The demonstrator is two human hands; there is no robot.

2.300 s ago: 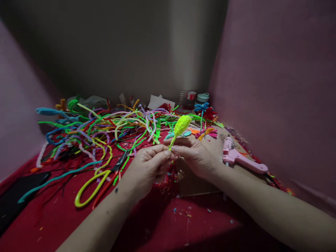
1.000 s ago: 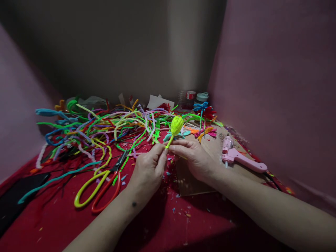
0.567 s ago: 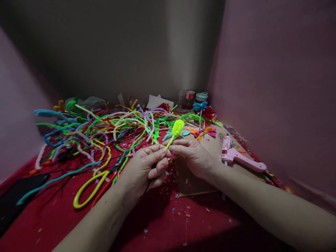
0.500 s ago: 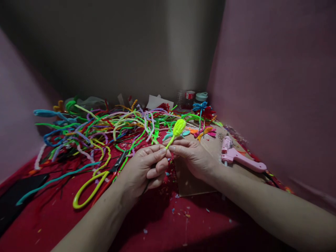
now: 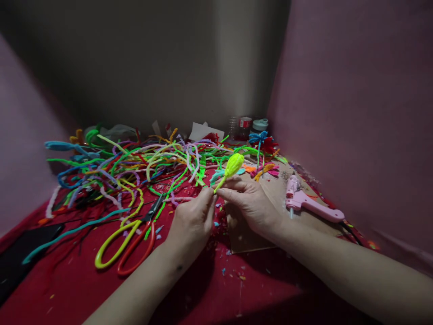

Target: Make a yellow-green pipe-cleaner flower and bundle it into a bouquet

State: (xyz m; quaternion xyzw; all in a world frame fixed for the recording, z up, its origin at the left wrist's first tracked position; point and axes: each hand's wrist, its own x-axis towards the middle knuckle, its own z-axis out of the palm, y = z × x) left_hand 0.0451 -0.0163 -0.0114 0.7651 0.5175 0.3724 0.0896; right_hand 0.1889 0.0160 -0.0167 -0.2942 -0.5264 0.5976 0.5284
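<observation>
A neon-yellow pipe-cleaner bud (image 5: 233, 165) with a thin twisted stem stands up between my two hands, leaning to the right. My left hand (image 5: 195, 214) is closed, its thumb and fingertips pinching the bottom of the stem; the back of the hand hides the other fingers. Just above that, my right hand (image 5: 248, 198) pinches the same stem between thumb and forefinger. Scissors (image 5: 135, 244) with one yellow and one red handle loop lie left of my left hand. Under my right hand is a sheet of cardboard (image 5: 250, 241).
Tangled, many-coloured pipe cleaners (image 5: 135, 162) heap across the back left. A pink glue gun (image 5: 314, 206) rests on the cardboard at right. A dark flat object (image 5: 27, 253) lies at far left. Jars (image 5: 259, 125) stand at the back wall. Scraps litter the red cloth (image 5: 203, 293).
My left hand has rolled over at the stem's base, so its back now faces up and the red scissor loop shows. The bud has shifted slightly right.
</observation>
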